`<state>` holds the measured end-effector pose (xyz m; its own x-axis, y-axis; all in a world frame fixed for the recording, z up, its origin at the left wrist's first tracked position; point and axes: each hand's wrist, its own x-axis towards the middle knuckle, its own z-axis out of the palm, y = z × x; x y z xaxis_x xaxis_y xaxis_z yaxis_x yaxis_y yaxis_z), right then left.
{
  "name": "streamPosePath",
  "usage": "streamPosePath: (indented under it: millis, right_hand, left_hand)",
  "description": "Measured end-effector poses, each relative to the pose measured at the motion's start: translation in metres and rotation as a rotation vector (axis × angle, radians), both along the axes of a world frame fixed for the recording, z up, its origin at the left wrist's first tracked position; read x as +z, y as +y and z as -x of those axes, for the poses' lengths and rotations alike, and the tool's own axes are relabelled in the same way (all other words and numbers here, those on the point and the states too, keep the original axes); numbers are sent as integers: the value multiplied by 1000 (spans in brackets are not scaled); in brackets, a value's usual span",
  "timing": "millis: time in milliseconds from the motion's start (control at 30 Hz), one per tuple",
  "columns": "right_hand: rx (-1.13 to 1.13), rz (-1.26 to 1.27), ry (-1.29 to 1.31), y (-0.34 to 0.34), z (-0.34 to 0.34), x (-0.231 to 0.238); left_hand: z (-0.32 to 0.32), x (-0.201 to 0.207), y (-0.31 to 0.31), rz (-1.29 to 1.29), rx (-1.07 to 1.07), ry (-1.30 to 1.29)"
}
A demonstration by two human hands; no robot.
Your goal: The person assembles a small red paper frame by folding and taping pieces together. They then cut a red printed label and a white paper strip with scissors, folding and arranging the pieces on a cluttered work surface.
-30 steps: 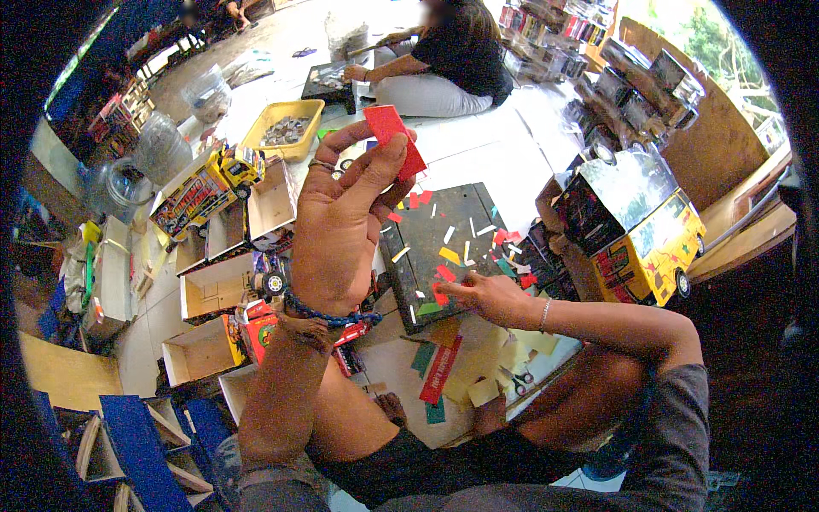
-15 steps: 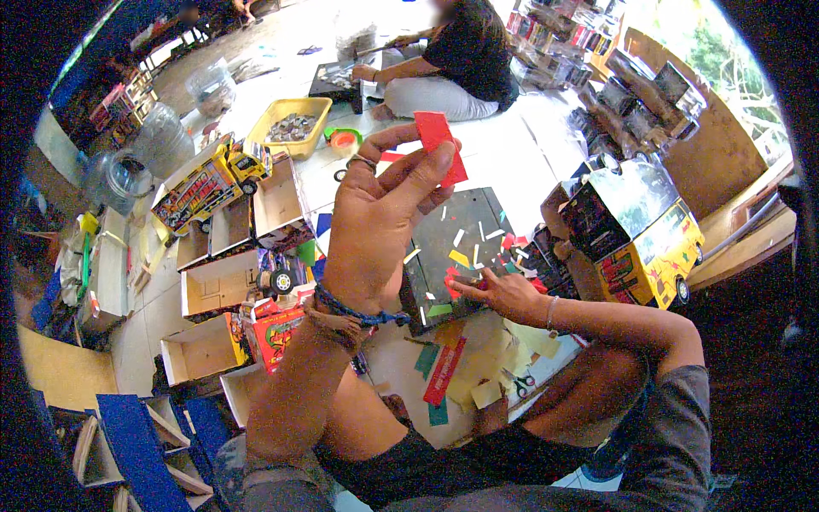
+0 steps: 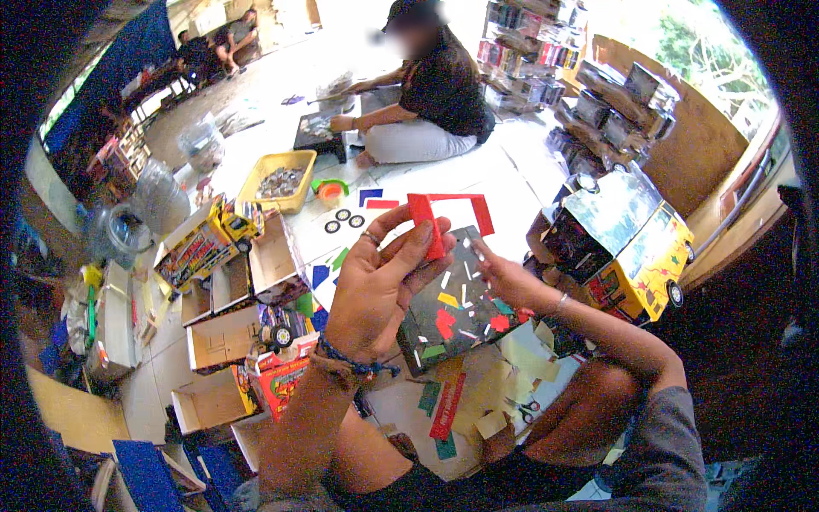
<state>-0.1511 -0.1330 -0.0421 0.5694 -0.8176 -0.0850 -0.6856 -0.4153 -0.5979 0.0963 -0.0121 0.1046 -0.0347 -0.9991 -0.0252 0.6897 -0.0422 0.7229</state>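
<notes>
My left hand [image 3: 371, 294] is raised over the near side of a dark low board, fingers pinched on a red U-shaped piece [image 3: 426, 224]. The piece's crossbar stretches right to a second flap. Beside that far flap, just below it, is my right hand [image 3: 520, 277], its fingertips drawn together over the board's right side. A pale speck shows at those fingertips, too small to name. On the dark board [image 3: 471, 335] lie small white strips and red, yellow and green scraps.
Toy trucks stand at left [image 3: 200, 252] and right [image 3: 644, 256]. Open truck boxes [image 3: 223, 334] crowd my left. Scissors [image 3: 527, 411] and coloured offcuts lie near my legs. Farther off are loose wheels [image 3: 344, 218], a yellow basin [image 3: 299, 200] and a seated person [image 3: 435, 102].
My left hand has lowered and turned the red piece, so its crossbar and far flap now show. My right hand has lifted from the scraps and moved up toward the piece.
</notes>
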Motion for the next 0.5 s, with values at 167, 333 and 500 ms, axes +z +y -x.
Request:
streamPosePath:
  millis: [167,333,500]
  right_hand:
    - [-559,-768,-605,-16,29,74]
    - [-295,-830,-670,-8,42,108]
    - [-268,-696,-764,15,57,101]
  left_hand:
    - [9,-10,-3,-25,33,-69]
    - [16,-26,-10,8,-18,-104]
    - [14,-28,-23,101,-111,-271]
